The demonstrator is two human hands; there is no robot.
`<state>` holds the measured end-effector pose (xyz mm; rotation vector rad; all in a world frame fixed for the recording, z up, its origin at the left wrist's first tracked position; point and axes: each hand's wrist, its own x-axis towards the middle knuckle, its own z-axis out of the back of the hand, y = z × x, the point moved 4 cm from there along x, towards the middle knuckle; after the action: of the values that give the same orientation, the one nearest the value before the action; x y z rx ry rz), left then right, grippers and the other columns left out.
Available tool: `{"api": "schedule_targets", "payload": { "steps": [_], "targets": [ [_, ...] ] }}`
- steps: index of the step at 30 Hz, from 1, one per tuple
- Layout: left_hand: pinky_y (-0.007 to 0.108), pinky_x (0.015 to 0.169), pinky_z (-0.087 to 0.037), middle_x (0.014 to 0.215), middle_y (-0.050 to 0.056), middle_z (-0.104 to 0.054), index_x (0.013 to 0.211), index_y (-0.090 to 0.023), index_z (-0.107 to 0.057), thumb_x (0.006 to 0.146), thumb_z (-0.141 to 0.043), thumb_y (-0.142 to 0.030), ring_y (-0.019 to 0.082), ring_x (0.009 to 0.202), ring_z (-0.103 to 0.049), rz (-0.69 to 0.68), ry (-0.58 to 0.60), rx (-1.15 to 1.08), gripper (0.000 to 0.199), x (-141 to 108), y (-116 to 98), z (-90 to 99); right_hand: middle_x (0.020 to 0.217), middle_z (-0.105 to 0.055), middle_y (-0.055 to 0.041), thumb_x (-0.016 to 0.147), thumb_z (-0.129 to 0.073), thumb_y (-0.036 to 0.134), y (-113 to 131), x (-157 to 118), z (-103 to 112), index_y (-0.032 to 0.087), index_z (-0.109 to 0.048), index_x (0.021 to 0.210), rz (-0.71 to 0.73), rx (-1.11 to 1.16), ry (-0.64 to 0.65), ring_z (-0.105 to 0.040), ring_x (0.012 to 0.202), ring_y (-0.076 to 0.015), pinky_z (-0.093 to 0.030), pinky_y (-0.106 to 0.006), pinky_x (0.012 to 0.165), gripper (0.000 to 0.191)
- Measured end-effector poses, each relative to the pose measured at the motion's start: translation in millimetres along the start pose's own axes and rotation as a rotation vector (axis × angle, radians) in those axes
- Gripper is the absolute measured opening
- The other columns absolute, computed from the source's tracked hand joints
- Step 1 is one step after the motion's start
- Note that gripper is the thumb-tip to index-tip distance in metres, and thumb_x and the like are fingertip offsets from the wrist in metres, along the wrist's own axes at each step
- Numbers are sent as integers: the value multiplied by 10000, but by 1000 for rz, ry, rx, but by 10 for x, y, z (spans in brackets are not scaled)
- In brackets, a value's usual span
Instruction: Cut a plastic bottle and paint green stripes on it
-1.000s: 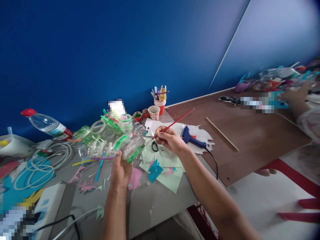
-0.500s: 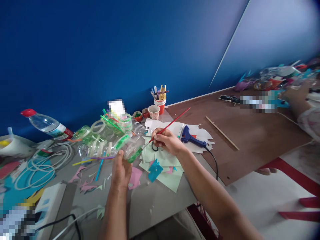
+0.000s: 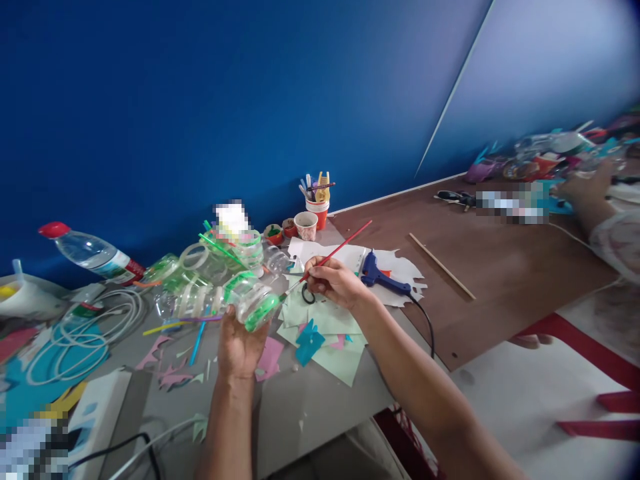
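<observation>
In my left hand [image 3: 242, 348] is a clear plastic bottle [image 3: 247, 303] with green paint bands; the fingers beneath it are partly hidden. My right hand [image 3: 334, 281] pinches a thin red paintbrush [image 3: 345, 244], its bristles at the bottle's green-painted right end. Pale green paper sheets [image 3: 333, 360] lie below the right hand, with black scissor handles [image 3: 308, 294] showing on them. A blue glue gun [image 3: 383, 275] rests on white paper just to the right. Small paint cups [image 3: 273, 233] and a paper cup [image 3: 305, 227] stand behind.
Several clear bottle pieces [image 3: 200, 260] crowd the left back, beside a red-capped water bottle [image 3: 95, 253]. Coiled white cable [image 3: 120, 313] and a power strip [image 3: 95, 413] lie at left. A wooden stick [image 3: 443, 267] lies on the brown table. Another person's arm [image 3: 600, 200] reaches in at right.
My left hand has turned the bottle, so its green-painted end faces me more and sits higher. The brush has shifted slightly left and down, staying by the painted end.
</observation>
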<state>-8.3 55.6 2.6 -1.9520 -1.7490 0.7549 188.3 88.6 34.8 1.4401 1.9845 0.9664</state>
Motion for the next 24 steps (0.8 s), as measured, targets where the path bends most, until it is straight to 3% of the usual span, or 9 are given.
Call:
{"api": "schedule_targets", "payload": {
  "steps": [6,19,24],
  "targets": [
    [487,968,-488,1059,50,-714,1100,-225,-653,723,-709,-443,269,1008,-657,25,80,-41,440,4,-2,-13,529,-512,27,693,-691,212,-16,-4,-40,134,-587,721,-5,66,46,-383,443,-43,-249,-163,433,132],
    [528,968,-467,1008,64,-721,1078,-192,-650,705,-705,-472,272,989,-650,13,49,-58,470,-2,0,-32,514,-498,35,693,-687,208,-37,-6,-83,140,-585,718,-15,65,32,-389,436,-47,-285,-175,451,125],
    [530,952,-468,1027,68,-712,1053,-204,-652,687,-712,-482,286,1020,-633,19,39,-74,463,-5,-8,-57,523,-505,31,679,-683,207,-36,4,-26,142,-575,711,-3,33,-8,-376,430,-46,-246,-167,420,131]
  ]
}}
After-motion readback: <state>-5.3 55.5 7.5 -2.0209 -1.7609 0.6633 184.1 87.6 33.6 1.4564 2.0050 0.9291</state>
